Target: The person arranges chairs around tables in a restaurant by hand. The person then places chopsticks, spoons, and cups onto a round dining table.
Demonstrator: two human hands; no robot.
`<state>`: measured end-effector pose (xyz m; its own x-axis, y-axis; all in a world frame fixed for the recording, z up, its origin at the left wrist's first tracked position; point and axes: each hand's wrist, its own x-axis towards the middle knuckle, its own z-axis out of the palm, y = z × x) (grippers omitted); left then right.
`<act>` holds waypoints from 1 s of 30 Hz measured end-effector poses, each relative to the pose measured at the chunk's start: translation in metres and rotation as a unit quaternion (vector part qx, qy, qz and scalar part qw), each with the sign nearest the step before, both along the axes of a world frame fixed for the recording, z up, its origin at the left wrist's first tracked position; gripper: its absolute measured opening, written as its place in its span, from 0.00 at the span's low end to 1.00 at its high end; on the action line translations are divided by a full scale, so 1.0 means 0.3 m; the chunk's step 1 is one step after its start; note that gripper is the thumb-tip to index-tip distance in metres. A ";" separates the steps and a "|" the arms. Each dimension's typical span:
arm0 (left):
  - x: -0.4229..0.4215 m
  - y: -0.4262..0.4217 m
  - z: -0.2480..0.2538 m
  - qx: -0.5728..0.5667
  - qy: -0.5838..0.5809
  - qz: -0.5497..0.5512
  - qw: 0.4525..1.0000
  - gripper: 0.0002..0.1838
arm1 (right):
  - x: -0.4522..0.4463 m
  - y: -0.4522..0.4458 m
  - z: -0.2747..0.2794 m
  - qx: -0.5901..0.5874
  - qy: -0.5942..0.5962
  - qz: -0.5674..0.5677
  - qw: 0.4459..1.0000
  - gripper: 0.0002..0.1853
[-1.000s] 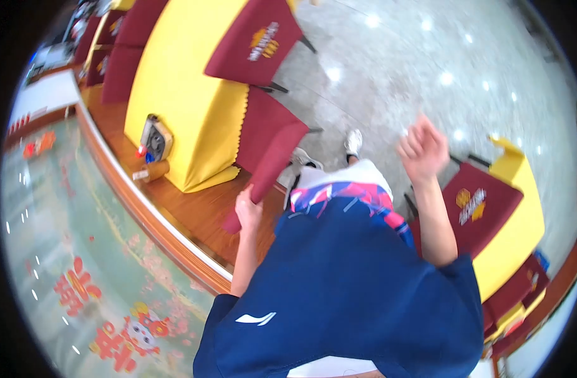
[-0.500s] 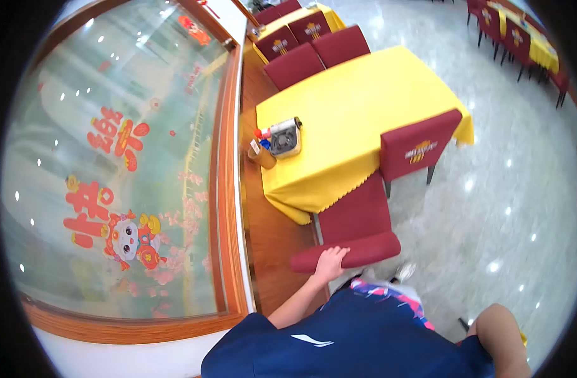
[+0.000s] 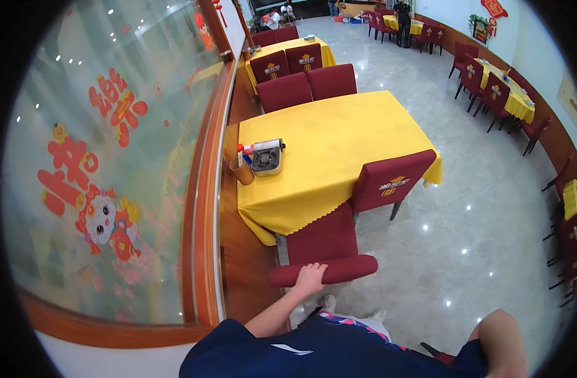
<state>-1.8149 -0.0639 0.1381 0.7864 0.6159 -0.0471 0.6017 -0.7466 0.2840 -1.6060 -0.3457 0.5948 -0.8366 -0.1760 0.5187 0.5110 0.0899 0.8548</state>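
Grey floor (image 3: 427,264): the chair (image 3: 323,239) faces the table (image 3: 329,145), backrest (image 3: 351,268) crosswise.

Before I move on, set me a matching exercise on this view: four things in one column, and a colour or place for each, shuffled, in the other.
Column one
1. Left hand
2. Tablecloth on the near table
3. Portable stove
4. Cartoon figure

Column two
A. Beside the brown cylindrical holder
B. On the glass panel
C. On top of the nearest chair's maroon back
D. Yellow, with a scalloped edge

Right pairs: 1-C, 2-D, 3-A, 4-B
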 end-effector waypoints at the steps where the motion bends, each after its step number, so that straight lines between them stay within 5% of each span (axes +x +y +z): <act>1: 0.004 0.004 -0.005 0.007 0.009 0.002 1.000 0.31 | 0.004 0.001 0.003 0.034 -0.032 0.028 0.999 0.15; 7: 0.013 -0.011 -0.046 0.019 -0.005 0.022 1.000 0.31 | 0.083 -0.139 0.071 0.049 -0.086 0.112 0.989 0.15; 15: 0.072 -0.102 -0.017 0.086 0.047 0.061 0.993 0.17 | 0.236 -0.468 0.070 0.058 -0.035 0.218 0.974 0.13; 21: 0.025 -0.208 -0.005 0.068 0.096 0.069 0.991 0.16 | 0.363 -0.699 0.027 0.079 0.016 0.299 0.951 0.12; 22: 0.009 -0.232 -0.010 0.069 0.102 0.067 0.990 0.16 | 0.394 -0.763 -0.006 0.081 0.021 0.297 0.951 0.12; 24: -0.011 -0.274 -0.010 0.057 0.115 0.073 0.989 0.18 | 0.442 -0.881 -0.065 -0.033 0.087 0.064 0.994 0.08; 27: -0.020 -0.342 0.000 0.054 0.098 0.074 0.991 0.18 | 0.487 -0.920 -0.081 0.137 0.024 0.188 0.972 0.08; 30: -0.007 -0.367 0.010 0.055 0.094 0.081 0.991 0.20 | 0.516 -0.909 -0.084 0.089 0.035 0.223 0.970 0.10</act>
<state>-1.8171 -0.1741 0.1410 0.6604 0.7430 -0.1088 0.7508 -0.6559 0.0779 -1.4513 -0.6183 0.5697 -0.6205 -0.6048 0.4992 0.5125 0.1691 0.8419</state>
